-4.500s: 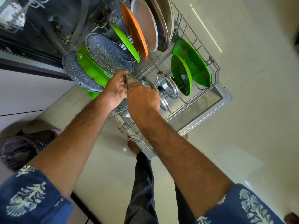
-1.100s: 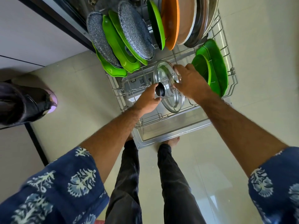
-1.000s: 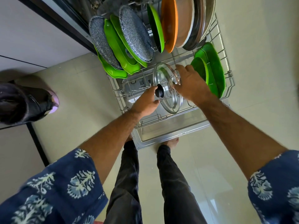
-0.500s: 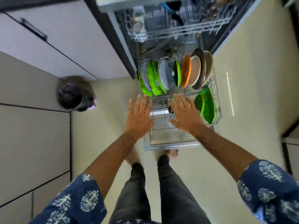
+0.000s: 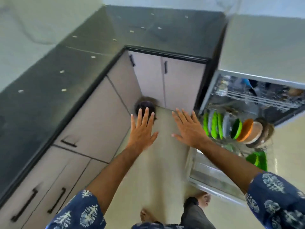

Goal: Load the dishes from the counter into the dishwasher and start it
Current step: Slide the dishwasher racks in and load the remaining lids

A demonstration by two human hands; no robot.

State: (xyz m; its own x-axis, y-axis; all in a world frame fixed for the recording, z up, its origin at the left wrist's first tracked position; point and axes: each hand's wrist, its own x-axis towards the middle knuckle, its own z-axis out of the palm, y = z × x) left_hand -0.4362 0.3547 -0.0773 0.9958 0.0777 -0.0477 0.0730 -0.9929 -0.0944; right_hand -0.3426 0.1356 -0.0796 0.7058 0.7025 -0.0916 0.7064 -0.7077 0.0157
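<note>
1. Hovering over the pale tiled floor (image 5: 158, 162), the left hand (image 5: 142, 132) and right hand (image 5: 189, 129) both have fingers spread flat, holding nothing.
2. Right of the hands, the open steel dishwasher (image 5: 247, 100) has its lower wire rack (image 5: 214, 166) pulled out.
3. Green, grey, orange and brown plates (image 5: 231, 129) stand upright in that rack.
4. Left of the dishwasher runs the dark stone counter (image 5: 82, 55) above beige cabinets (image 5: 102, 121).
5. A dark round bin (image 5: 145, 106) sits in the cabinet corner, left of the dishwasher.
</note>
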